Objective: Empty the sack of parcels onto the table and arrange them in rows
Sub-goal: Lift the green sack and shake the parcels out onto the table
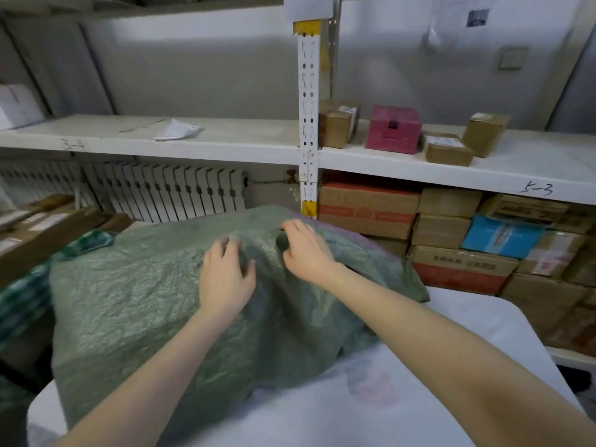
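While the sack (135, 301) lies bulging across the far left of the table (419, 398), no parcels are out: emptying not yet begun. Left hand (225, 279) claws a bunch of its cloth, fingers curled; right hand (306, 250) pinches a fold. Both forearms reach forward. Next, probably: find the mouth, lift, tip onto the table.

I saw bulky green woven plastic sack (135, 295) lying on white-covered table (403, 398), contents hidden from me. My left hand (225, 279) clawed into fabric near sack's top, fingers curled. My right hand (306, 250) gripped raised fold just beside it. Behind, white metal shelf (516, 169) held brown cardboard boxes (446, 151) and pink carton (393, 130).
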Demonstrator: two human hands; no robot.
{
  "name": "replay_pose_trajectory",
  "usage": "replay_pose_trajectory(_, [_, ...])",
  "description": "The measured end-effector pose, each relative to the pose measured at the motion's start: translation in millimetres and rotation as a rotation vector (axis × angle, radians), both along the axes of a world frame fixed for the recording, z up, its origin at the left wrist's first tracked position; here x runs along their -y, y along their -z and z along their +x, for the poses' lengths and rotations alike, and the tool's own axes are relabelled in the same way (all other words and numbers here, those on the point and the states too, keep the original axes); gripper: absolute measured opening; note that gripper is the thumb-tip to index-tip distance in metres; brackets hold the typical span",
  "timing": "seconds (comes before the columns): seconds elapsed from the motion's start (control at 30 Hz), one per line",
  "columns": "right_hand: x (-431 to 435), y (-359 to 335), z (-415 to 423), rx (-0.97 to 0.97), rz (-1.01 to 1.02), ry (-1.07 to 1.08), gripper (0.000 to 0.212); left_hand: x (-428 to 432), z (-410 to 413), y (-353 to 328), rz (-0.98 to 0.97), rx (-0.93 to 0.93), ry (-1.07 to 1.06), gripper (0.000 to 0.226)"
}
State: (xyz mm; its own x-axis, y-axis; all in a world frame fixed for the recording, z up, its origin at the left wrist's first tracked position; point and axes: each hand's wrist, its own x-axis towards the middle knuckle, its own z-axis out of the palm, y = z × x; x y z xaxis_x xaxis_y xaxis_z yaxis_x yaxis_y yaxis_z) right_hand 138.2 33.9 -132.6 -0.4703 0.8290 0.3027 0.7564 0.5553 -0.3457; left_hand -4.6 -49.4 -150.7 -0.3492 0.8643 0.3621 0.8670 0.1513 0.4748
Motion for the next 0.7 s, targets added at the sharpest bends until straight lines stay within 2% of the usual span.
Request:
replay_pose_trajectory(0.1, [5.4, -13.4, -30.7, -0.004, 0.048, -0.140, 0.048, 19.3, -13.0, 0.5, 0.061, 0.226, -0.235, 0.059])
replay_pose_trajectory(0.13, [5.6, -17.3, -41.1, 0.007, 0.056, -0.163, 0.047, 24.8, -20.7, 3.7, 0.014, 0.219, -0.301, 0.063])
replay_pose_trajectory(0.2, [3.4, -25.1, -65.3, 0.054, 0.063, -0.215, 0.044, 33.8, -39.4, 10.9, -0.152, 0.089, -0.367, 0.072])
replay_pose_trajectory(0.3, [-7.6, -37.7, -103.5, 0.172, 0.020, -0.286, 0.044, 38.6, -67.6, 17.5, -0.329, 0.034, -0.355, 0.070])
replay_pose_trajectory(0.37, [-20.3, -39.8, -120.5, 0.330, 0.004, -0.282, 0.054, 37.1, -80.3, 19.2, -0.315, 0.044, -0.340, 0.067])
replay_pose_trajectory(0.47, [-33.7, -32.5, -132.1, 0.537, 0.005, -0.262, 0.063, 29.0, -96.9, 21.2, -0.177, 0.060, -0.365, 0.081])
replay_pose_trajectory(0.57, [-35.3, -21.8, -133.6, 0.439, 0.119, -0.237, 0.047, 12.6, -115.8, 18.8, -0.159, 0.049, -0.378, 0.084])
replay_pose_trajectory(0.63, [-32.0, -14.4, -135.9, 0.333, 0.200, -0.212, 0.033, 0.3, -125.4, 21.2, -0.194, 0.053, -0.351, 0.069])
replay_pose_trajectory(0.7, [-28.6, -7.9, -133.4, 0.216, 0.244, -0.180, 0.028, -7.5, -126.5, 22.5, -0.134, 0.071, -0.326, 0.047])
